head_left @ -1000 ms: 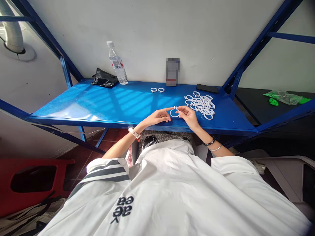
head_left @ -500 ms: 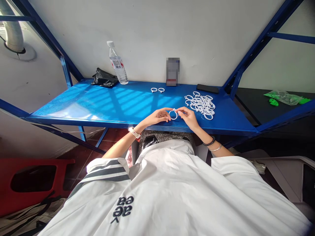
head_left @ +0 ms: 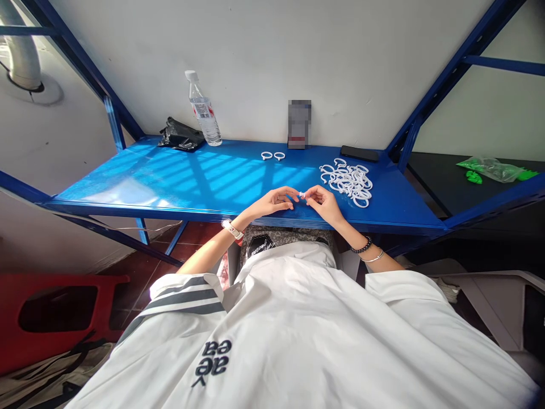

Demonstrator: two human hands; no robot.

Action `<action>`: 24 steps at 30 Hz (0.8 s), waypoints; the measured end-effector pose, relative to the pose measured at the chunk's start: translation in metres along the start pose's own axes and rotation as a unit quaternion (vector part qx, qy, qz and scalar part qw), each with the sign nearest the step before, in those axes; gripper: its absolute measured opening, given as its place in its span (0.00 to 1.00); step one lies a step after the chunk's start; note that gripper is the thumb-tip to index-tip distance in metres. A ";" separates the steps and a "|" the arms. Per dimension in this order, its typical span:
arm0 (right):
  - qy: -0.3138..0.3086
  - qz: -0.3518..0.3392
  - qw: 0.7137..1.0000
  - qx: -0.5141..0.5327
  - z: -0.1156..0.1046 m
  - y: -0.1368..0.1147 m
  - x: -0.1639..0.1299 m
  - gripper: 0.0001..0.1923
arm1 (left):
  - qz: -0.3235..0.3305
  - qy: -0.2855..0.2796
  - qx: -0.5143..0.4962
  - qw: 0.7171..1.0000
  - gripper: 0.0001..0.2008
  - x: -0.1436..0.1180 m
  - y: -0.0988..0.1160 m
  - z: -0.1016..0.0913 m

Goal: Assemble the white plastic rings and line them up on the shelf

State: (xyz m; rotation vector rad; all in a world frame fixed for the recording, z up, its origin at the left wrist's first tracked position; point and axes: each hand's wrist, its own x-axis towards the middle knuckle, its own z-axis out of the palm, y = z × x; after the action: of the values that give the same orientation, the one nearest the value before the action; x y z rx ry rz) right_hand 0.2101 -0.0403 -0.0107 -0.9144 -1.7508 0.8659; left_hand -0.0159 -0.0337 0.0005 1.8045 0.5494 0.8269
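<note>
Both hands at near edge of blue bench (head_left: 170, 182), fingertips meeting. Left hand (head_left: 275, 202) and right hand (head_left: 324, 203) pinched together on one small white ring (head_left: 302, 195), held just above bench surface, a little right of centre; only a small bit of it visible between the fingers, rest hidden. Fingers of both hands curled, closed on that piece.

Just right and slightly farther: loose pile of white rings (head_left: 348, 182) lying on bench, near right hand but apart from it. Farther back, centre: two single rings (head_left: 273, 155) side by side, touching or nearly so. Behind those, against wall: small upright box (head_left: 298, 124), blurred. Right of box, flat dark phone (head_left: 359, 153) at far edge. Far left: clear water bottle (head_left: 203, 111) upright, white cap on; crumpled black bag (head_left: 180, 136) just left of it.

Watch strap on left wrist; dark bead bracelet (head_left: 362, 246) and thin bangle on right wrist. White shirt filling near foreground. Red stool (head_left: 59, 315) on floor, near left. Green plastic bag (head_left: 489, 167) on dark surface, far right.
</note>
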 end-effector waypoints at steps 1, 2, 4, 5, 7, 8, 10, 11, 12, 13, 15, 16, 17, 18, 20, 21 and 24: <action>0.002 -0.006 1.000 -0.007 0.000 -0.002 0.000 0.13 | 0.000 0.000 0.001 1.000 0.25 0.000 0.001 0.000; 0.004 -0.011 1.000 -0.013 0.000 -0.003 -0.001 0.13 | 0.001 0.000 0.002 1.000 0.25 0.000 0.001 0.000; 0.002 -0.019 1.000 -0.018 0.000 -0.007 -0.002 0.11 | 0.002 0.000 0.005 1.000 0.23 0.000 0.003 0.001; 0.000 -0.022 1.000 -0.020 0.000 -0.008 -0.002 0.11 | 0.003 0.000 0.006 1.000 0.23 0.000 0.003 0.001; -0.007 -0.026 0.999 -0.027 0.000 -0.010 -0.003 0.11 | 0.003 0.000 0.004 1.000 0.22 0.000 0.004 0.001; -0.011 -0.027 0.999 -0.033 0.000 -0.011 -0.003 0.10 | 0.003 0.000 0.002 1.000 0.22 0.000 0.004 0.001; -0.015 -0.033 0.998 -0.044 0.001 -0.011 -0.003 0.09 | -0.001 -0.001 -0.001 1.000 0.21 0.000 0.004 0.001; -0.016 -0.036 0.998 -0.050 0.001 -0.011 -0.003 0.08 | -0.003 -0.002 -0.001 1.000 0.21 0.000 0.004 0.001; -0.016 -0.039 0.998 -0.055 0.002 -0.010 -0.003 0.08 | -0.005 -0.002 0.000 1.000 0.21 0.000 0.003 0.001; -0.017 -0.040 0.997 -0.060 0.002 -0.010 -0.003 0.07 | -0.007 -0.003 0.002 1.000 0.21 0.000 0.003 0.001; -0.019 -0.041 0.997 -0.067 0.002 -0.010 -0.003 0.07 | -0.011 -0.007 0.009 1.000 0.21 0.000 0.003 0.001; -0.020 -0.042 0.996 -0.071 0.003 -0.010 -0.003 0.07 | -0.013 -0.010 0.012 1.000 0.21 0.000 0.003 0.001; -0.020 -0.044 0.996 -0.076 0.003 -0.010 -0.003 0.06 | -0.013 -0.014 0.015 1.000 0.21 0.000 0.003 0.000; -0.021 -0.048 0.995 -0.083 0.003 -0.009 -0.003 0.06 | -0.012 -0.019 0.018 1.000 0.21 0.000 0.003 0.001; -0.021 -0.062 0.993 -0.103 0.003 -0.007 -0.004 0.05 | -0.008 -0.028 0.028 0.999 0.21 0.000 0.004 0.001; -0.022 -0.069 0.991 -0.114 0.003 -0.006 -0.004 0.05 | -0.005 -0.032 0.034 0.999 0.21 -0.001 0.004 0.001; -0.021 -0.084 0.986 -0.140 0.003 -0.004 -0.004 0.06 | 0.004 -0.040 0.053 0.998 0.21 -0.001 0.005 0.001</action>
State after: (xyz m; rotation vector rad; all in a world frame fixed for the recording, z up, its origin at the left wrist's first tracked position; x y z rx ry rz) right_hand 0.2072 -0.0464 -0.0101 -0.9170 -1.9889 0.5413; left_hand -0.0163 -0.0370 0.0048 1.9282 0.5439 0.7393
